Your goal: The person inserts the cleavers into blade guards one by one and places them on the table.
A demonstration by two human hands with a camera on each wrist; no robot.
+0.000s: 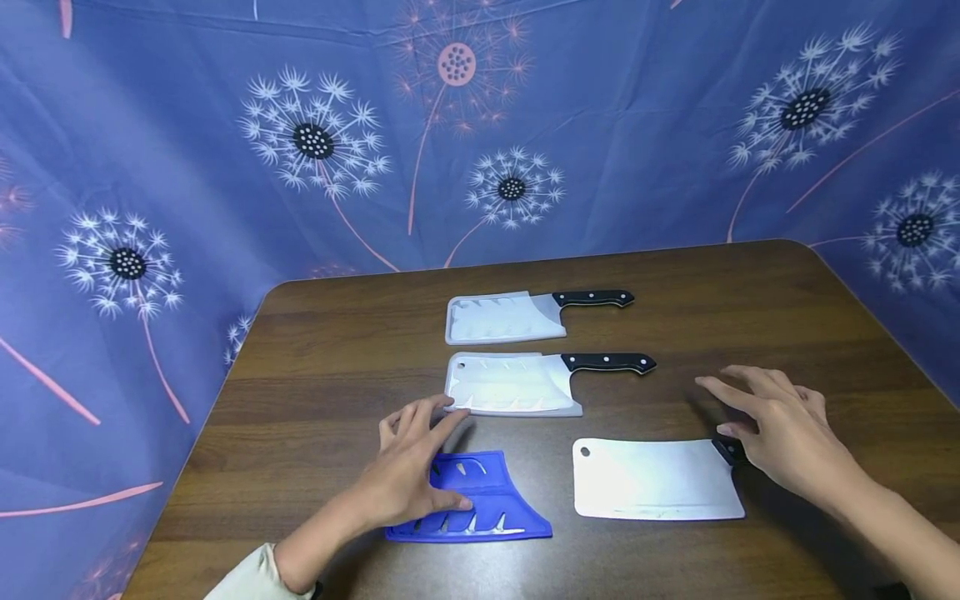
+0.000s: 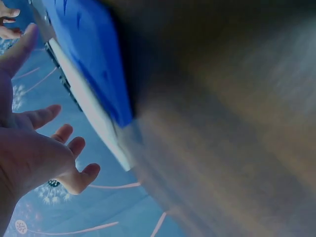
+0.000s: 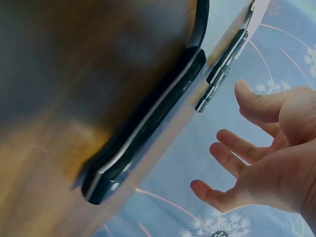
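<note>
Above a blue blade sheath (image 1: 480,483) hovers my left hand (image 1: 408,475), fingers spread and holding nothing. The sheath lies flat on the table, and the left wrist view shows it (image 2: 94,54) apart from the hand. On the right, a bare cleaver (image 1: 656,479) lies with its blade pointing left. My right hand (image 1: 787,429) is over its black handle, hiding most of it in the head view. In the right wrist view the whole handle (image 3: 143,128) shows, with a gap between it and the loosely bent fingers (image 3: 222,200).
Farther back on the brown wooden table (image 1: 337,350) lie two more cleavers, the nearer one (image 1: 513,383) and the farther one (image 1: 506,319), each in a whitish sheath with its black handle to the right. A blue dandelion-print cloth (image 1: 600,125) hangs behind the table.
</note>
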